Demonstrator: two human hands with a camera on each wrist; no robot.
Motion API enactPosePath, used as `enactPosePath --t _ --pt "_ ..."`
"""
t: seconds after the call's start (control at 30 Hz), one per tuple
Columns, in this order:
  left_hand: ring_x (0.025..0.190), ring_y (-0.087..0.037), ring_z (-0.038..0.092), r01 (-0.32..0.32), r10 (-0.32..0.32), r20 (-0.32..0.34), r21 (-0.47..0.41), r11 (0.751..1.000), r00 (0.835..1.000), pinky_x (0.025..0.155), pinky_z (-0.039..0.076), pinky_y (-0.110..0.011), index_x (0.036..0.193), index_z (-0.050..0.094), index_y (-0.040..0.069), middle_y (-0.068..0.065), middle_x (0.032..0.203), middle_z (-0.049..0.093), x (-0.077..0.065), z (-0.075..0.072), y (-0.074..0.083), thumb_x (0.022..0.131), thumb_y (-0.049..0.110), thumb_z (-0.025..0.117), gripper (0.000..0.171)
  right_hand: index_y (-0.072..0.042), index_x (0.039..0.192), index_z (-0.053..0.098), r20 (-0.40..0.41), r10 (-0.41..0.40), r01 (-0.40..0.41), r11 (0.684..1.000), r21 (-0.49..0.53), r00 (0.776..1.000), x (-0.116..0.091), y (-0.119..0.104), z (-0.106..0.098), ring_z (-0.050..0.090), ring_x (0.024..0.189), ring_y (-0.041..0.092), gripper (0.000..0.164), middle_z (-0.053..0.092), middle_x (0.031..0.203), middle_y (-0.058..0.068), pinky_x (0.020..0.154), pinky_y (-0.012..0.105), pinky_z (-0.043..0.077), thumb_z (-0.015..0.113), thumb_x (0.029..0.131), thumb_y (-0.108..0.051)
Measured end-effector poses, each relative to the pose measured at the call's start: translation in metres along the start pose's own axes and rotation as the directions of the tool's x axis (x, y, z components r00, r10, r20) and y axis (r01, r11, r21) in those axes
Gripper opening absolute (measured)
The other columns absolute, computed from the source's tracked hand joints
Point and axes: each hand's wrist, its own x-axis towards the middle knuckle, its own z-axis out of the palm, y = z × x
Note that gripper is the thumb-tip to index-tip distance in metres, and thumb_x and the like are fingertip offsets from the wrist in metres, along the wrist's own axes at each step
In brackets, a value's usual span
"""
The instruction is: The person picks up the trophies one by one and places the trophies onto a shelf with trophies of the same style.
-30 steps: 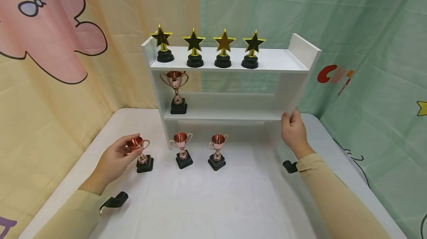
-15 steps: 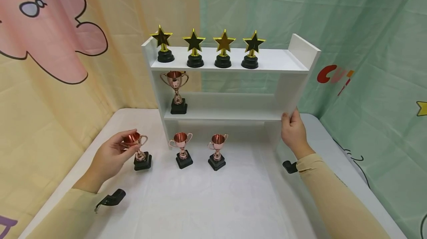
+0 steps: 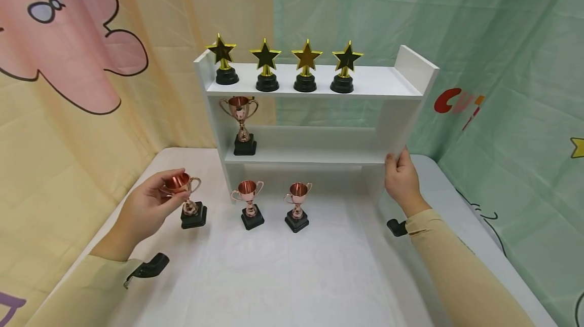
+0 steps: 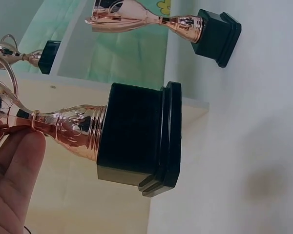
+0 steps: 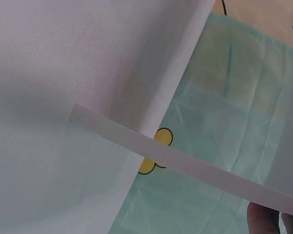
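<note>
My left hand (image 3: 145, 210) grips a rose-gold trophy cup (image 3: 193, 215) by its bowl, left of the white shelf (image 3: 310, 156). In the left wrist view this cup's black base (image 4: 132, 131) hangs over the white cloth, with the fingers (image 4: 27, 161) at its bowl and stem. My right hand (image 3: 403, 185) holds the shelf's right side panel, thumb in front. Its fingertips (image 5: 262, 217) touch the panel's edge (image 5: 185, 163) in the right wrist view. Two more trophy cups, one left (image 3: 249, 203) and one right (image 3: 298, 205), stand on the table before the shelf.
A larger rose-gold trophy cup (image 3: 243, 124) stands at the left of the middle shelf. Several gold star trophies (image 3: 266, 66) line the top shelf. Printed curtains (image 3: 182, 53) hang behind the table (image 3: 292, 281) and along both sides.
My left hand has shifted a little left and up, carrying the trophy cup off the table. My right hand and the shelf have stayed put.
</note>
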Motion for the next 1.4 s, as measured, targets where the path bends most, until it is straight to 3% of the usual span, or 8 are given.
enactPosePath --t 0.4,0.77,1.1,1.4 --pt "0.084 0.004 0.066 -0.048 0.048 0.015 -0.022 0.999 0.999 0.074 0.055 -0.008 0.136 0.062 -0.001 0.024 0.102 0.066 0.010 0.000 0.028 0.085 -0.015 0.078 0.056 -0.015 0.164 0.031 0.001 0.003 -0.003 1.000 -0.010 1.000 0.000 0.000 0.000 0.045 0.145 0.040 0.051 0.049 0.156 0.023 0.119 0.066 0.035 0.035 0.115 -0.030" --pt "0.087 0.003 0.066 -0.063 0.065 0.037 -0.065 0.996 0.997 0.075 0.056 -0.010 0.138 0.060 0.000 0.022 0.105 0.066 0.035 0.012 0.058 0.088 -0.013 0.076 0.055 -0.013 0.164 0.031 0.000 0.009 -0.009 1.000 -0.017 1.000 -0.001 -0.001 0.000 0.043 0.147 0.040 0.052 0.047 0.158 0.023 0.119 0.066 0.035 0.034 0.115 -0.030" --pt "0.085 -0.002 0.066 -0.043 0.048 0.101 -0.050 0.998 0.994 0.074 0.057 -0.013 0.140 0.060 0.001 -0.013 0.107 0.069 0.065 0.034 0.078 0.093 -0.001 0.077 0.050 -0.012 0.164 0.031 -0.004 -0.007 0.007 1.000 -0.007 1.000 0.000 0.000 0.000 0.044 0.145 0.040 0.051 0.048 0.155 0.024 0.118 0.067 0.035 0.034 0.115 -0.029" --pt "0.086 -0.005 0.067 -0.084 0.097 0.120 -0.106 0.991 0.988 0.075 0.057 -0.014 0.140 0.059 0.001 -0.014 0.108 0.068 0.090 0.055 0.088 0.094 0.001 0.076 0.049 -0.013 0.164 0.030 -0.005 -0.004 0.004 1.000 -0.012 1.000 0.000 0.000 0.001 0.042 0.148 0.040 0.052 0.046 0.158 0.023 0.120 0.066 0.034 0.034 0.115 -0.029"
